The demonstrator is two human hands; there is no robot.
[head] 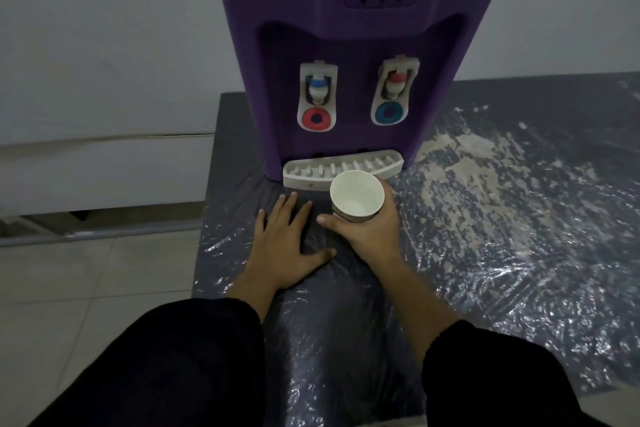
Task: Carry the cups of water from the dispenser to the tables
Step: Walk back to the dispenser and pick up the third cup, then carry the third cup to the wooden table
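A purple water dispenser (356, 55) stands at the back of a dark table covered in plastic film (519, 218). It has two white taps (317, 97) and a white drip tray (308, 172) at its foot. My right hand (372, 232) is wrapped around a white paper cup (356, 196), held upright just in front of the drip tray. A little water shows in the cup's bottom. My left hand (289, 243) lies flat on the table to the left of the cup, fingers spread, holding nothing.
The table's left edge (207, 201) drops to a tiled floor (86, 288). A white wall and low ledge (104, 163) run along the left, with a grey pipe below. The film on the right of the table is crinkled and shiny.
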